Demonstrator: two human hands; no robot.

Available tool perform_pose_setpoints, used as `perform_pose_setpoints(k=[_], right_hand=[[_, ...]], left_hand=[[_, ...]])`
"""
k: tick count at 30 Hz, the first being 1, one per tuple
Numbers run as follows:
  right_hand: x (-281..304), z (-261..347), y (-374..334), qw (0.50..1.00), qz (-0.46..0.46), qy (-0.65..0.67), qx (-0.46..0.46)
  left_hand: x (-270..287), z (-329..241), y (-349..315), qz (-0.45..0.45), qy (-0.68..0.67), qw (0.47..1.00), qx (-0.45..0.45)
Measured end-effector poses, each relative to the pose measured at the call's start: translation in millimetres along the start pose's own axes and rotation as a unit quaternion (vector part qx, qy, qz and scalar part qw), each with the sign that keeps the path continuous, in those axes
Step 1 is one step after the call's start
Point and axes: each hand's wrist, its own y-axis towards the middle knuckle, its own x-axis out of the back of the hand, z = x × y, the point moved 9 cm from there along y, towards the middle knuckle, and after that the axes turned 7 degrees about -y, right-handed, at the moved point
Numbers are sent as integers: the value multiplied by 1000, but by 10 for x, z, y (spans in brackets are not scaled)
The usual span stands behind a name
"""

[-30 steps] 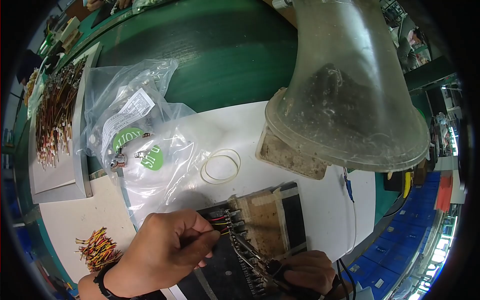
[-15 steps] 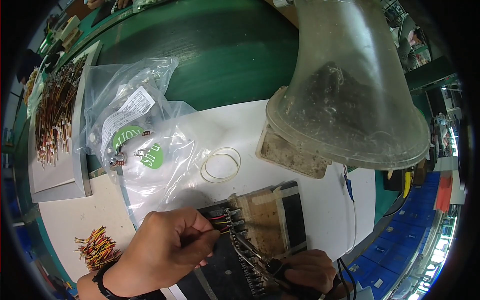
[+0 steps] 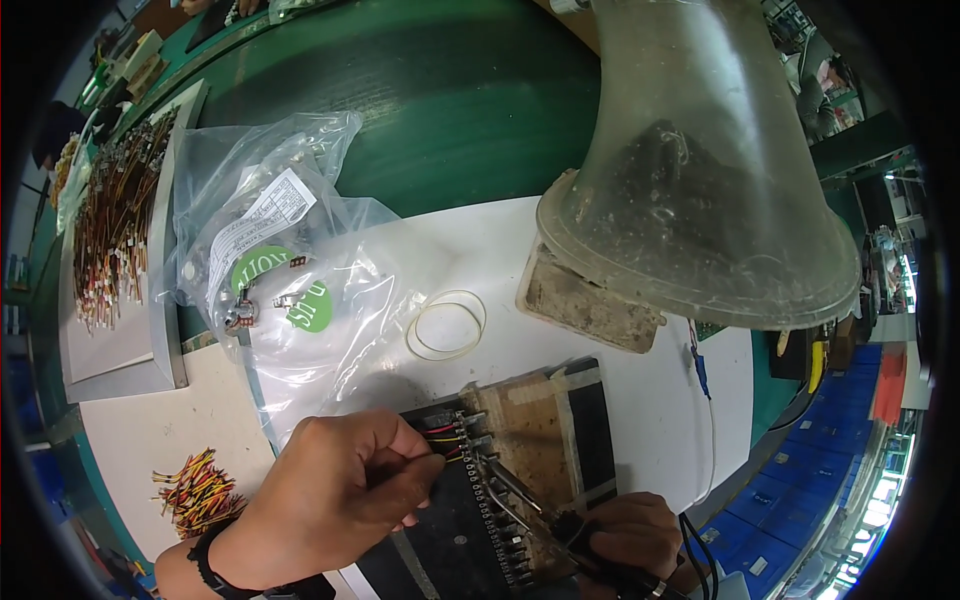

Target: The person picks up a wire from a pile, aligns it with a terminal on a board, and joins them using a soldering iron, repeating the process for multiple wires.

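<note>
With my left hand [image 3: 335, 495] closed in a pinch, I hold thin wires [image 3: 452, 457] in red, yellow and black. Their far ends meet a row of small metal terminals [image 3: 490, 500] along a dark jig [image 3: 440, 535], which has a brown panel [image 3: 518, 425] on its right part. My right hand [image 3: 635, 535] is wrapped round the black handle of a soldering iron [image 3: 572, 532]. Two slim metal rods run forward from that handle, their ends close to the terminals beside the wires. Whether the tip touches a terminal I cannot tell.
A cloudy extraction funnel [image 3: 700, 270] hangs above a dirty block at right. Behind my left hand lie a clear plastic bag [image 3: 360, 290] of metal parts and thin pale rings [image 3: 482, 330]. Cut wires [image 3: 200, 495] and a tray [image 3: 165, 375] of brown wires stand left. Blue bins [image 3: 800, 455] line the right.
The soldering iron's handle and my right hand have shifted slightly right, and the rods have drawn slightly away from the terminals. My left hand keeps its pinch on the wires.
</note>
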Motion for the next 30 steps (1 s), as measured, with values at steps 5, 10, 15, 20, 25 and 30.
perform_pose_setpoints(k=[5, 10, 15, 20, 25, 30], right_hand=[[-19, 6, 40, 999, 34, -6, 4], [-10, 29, 34, 999, 33, -6, 7], [-11, 38, 24, 1000, 23, -8, 14], [-43, 35, 9, 999, 34, -8, 10], [-54, 34, 59, 999, 52, -1, 5], [-51, 44, 66, 999, 42, -3, 6]], left_hand=[[5, -16, -4, 2, 4, 1000, -1], [-12, -43, -22, 16, 0, 1000, -17], [-9, -9, -11, 11, 14, 1000, -14], [-7, -17, -17, 8, 28, 999, -20], [-4, -20, -14, 3, 28, 999, -18], [-10, -4, -3, 4, 14, 1000, -14]])
